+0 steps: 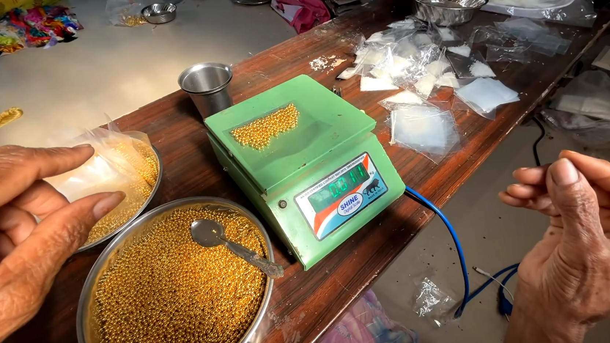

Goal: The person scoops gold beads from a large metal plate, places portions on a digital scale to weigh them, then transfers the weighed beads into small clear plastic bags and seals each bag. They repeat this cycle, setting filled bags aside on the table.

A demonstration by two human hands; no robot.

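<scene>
My left hand (9,234) hung at the near left, above the wooden table (194,166), its fingers spread and a little curled, holding nothing. It hovered just over the left rim of the near steel bowl (86,316) and close to the second bowl behind it. My right hand (590,235) was off the table's right edge, over the floor, with the fingers bent loosely toward the thumb; I could not tell whether anything was pinched between them.

The near bowl was full of small golden beads (162,302), and a steel spoon (234,247) lay on top of them, its scoop to the far left and its handle reaching the bowl's right rim. The farther bowl (146,193) held more beads and a clear plastic bag (109,163) lying across them.

Right of the bowls stood a green weighing scale (304,164), set at an angle, with a small heap of golden beads (266,126) on the far left of its pan. A blue cable (450,232) ran from its right side down off the table's edge. Just behind the scale stood a steel cup (207,84). To the far right a scatter of small clear pouches (423,87) lay on the table, and beyond them another steel bowl (447,1).
</scene>
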